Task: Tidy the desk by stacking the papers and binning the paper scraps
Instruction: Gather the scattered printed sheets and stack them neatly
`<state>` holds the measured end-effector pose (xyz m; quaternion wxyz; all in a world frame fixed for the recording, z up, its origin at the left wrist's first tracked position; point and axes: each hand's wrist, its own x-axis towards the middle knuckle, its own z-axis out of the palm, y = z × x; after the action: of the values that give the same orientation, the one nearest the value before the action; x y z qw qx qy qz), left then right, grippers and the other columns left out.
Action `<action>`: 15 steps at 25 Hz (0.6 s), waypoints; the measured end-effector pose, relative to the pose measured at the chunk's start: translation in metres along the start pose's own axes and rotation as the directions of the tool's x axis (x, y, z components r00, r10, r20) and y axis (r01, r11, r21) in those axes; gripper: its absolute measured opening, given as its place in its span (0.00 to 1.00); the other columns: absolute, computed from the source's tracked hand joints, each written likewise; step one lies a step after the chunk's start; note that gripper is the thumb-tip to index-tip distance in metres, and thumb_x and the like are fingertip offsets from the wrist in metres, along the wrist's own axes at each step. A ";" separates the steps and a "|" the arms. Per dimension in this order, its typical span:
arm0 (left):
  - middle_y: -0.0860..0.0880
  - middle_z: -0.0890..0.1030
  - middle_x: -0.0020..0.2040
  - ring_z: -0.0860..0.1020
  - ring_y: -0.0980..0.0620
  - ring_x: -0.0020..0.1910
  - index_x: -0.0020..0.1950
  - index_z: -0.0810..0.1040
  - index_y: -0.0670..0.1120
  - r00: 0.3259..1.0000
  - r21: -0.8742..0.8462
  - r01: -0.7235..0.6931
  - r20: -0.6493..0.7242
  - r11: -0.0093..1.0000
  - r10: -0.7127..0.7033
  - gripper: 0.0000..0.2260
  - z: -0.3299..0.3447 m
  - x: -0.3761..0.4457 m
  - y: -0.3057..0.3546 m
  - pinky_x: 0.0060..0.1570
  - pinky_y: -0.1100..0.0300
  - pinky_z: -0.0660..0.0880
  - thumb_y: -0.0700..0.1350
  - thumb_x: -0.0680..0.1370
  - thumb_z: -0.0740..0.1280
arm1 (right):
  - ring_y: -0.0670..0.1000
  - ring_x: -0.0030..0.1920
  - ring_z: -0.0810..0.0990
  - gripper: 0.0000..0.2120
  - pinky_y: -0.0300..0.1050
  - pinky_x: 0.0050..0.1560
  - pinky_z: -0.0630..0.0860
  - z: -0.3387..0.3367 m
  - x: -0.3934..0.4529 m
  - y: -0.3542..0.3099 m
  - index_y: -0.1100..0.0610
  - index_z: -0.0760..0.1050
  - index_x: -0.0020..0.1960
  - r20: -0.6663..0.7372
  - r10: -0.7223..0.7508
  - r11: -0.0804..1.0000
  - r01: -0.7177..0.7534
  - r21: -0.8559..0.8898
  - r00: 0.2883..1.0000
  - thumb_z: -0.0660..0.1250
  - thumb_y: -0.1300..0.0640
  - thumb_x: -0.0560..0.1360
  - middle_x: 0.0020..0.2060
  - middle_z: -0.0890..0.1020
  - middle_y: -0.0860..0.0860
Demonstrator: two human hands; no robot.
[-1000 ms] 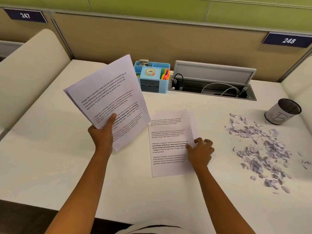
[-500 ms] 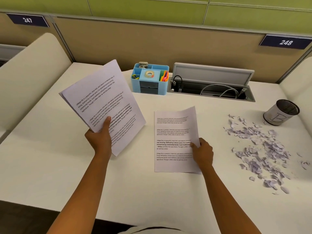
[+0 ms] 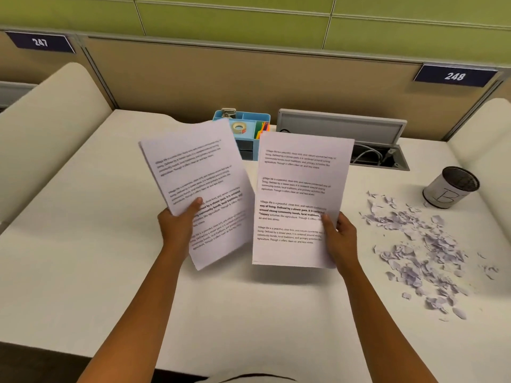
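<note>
- two sets of printed papers are held up above a white desk (image 3: 83,272), side by side, neither touching the desktop.
- the left sheaf (image 3: 199,183), several sheets thick at its edge, tilts to the left; the left hand (image 3: 177,228) grips its lower left side, thumb pressed on the front, fingers hidden behind.
- the right sheets (image 3: 298,194) hang nearly upright; the right hand (image 3: 341,239) pinches their lower right edge, thumb on the front, fingers behind.
- the two sets' inner edges sit close together and may just overlap; it is hard to tell.
- no loose sheets remain on the desk, so gathering looks nearly done; the two sets are not yet merged or laid down as one stack.
- to the right, a wide scatter of torn paper scraps (image 3: 420,244) lies on the desk, none binned.
- a small mesh bin (image 3: 450,189) stands upright just beyond the scraps.
- behind the papers sit a blue desk organiser (image 3: 249,125) with tape, and an open cable tray (image 3: 373,150).
</note>
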<state>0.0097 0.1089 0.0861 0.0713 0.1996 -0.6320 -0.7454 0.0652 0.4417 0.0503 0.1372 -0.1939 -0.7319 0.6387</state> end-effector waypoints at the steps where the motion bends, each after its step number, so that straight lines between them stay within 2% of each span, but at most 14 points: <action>1: 0.54 0.87 0.47 0.86 0.53 0.45 0.52 0.83 0.51 0.998 0.018 0.025 0.063 1.000 -0.027 0.12 0.005 -0.001 -0.001 0.43 0.54 0.83 0.45 0.70 0.79 | 0.45 0.49 0.84 0.05 0.37 0.47 0.79 0.003 0.001 -0.005 0.48 0.81 0.53 0.022 0.001 0.999 -0.002 0.036 1.000 0.66 0.53 0.79 0.49 0.86 0.45; 4: 0.49 0.87 0.49 0.86 0.47 0.46 0.55 0.83 0.47 0.968 0.090 0.097 0.224 0.991 -0.115 0.16 0.018 -0.008 -0.004 0.44 0.50 0.83 0.45 0.70 0.79 | 0.47 0.48 0.85 0.08 0.37 0.44 0.79 0.009 0.001 -0.019 0.52 0.81 0.54 0.099 -0.001 0.992 -0.012 0.128 0.995 0.67 0.50 0.79 0.50 0.86 0.48; 7: 0.47 0.87 0.50 0.86 0.45 0.47 0.57 0.83 0.47 0.921 0.118 0.157 0.340 0.980 -0.189 0.16 0.027 -0.013 -0.013 0.46 0.48 0.83 0.46 0.70 0.79 | 0.46 0.50 0.84 0.11 0.37 0.46 0.79 0.015 0.001 -0.028 0.52 0.80 0.57 0.206 -0.004 0.991 -0.023 0.129 0.978 0.64 0.49 0.80 0.53 0.85 0.48; 11: 0.47 0.87 0.50 0.86 0.46 0.46 0.56 0.83 0.50 0.915 0.098 0.261 0.292 0.960 -0.278 0.09 0.043 -0.019 -0.023 0.43 0.51 0.82 0.52 0.78 0.70 | 0.44 0.57 0.80 0.11 0.42 0.58 0.76 0.026 0.000 -0.027 0.52 0.74 0.61 0.262 -0.041 0.999 0.045 -0.009 0.964 0.61 0.50 0.82 0.57 0.82 0.45; 13: 0.49 0.87 0.48 0.86 0.47 0.46 0.55 0.82 0.52 0.908 0.083 0.320 0.259 0.944 -0.330 0.12 0.050 -0.020 -0.024 0.46 0.51 0.81 0.57 0.81 0.64 | 0.40 0.56 0.79 0.11 0.37 0.57 0.75 0.031 -0.002 -0.026 0.52 0.73 0.61 0.274 -0.075 0.993 0.097 -0.068 0.959 0.60 0.49 0.82 0.56 0.81 0.42; 15: 0.49 0.87 0.48 0.86 0.47 0.46 0.55 0.82 0.51 0.893 0.059 0.343 0.290 0.938 -0.345 0.13 0.055 -0.021 -0.024 0.45 0.51 0.81 0.58 0.79 0.65 | 0.38 0.53 0.79 0.09 0.31 0.52 0.74 0.036 -0.005 -0.026 0.51 0.71 0.60 0.296 -0.127 0.981 0.165 -0.105 0.947 0.60 0.49 0.82 0.54 0.81 0.41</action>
<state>0.0107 0.1713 0.0733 -0.1574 0.1947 -0.5927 -0.7656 0.0509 0.4051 0.0707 0.0633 -0.0523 -0.7958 0.5999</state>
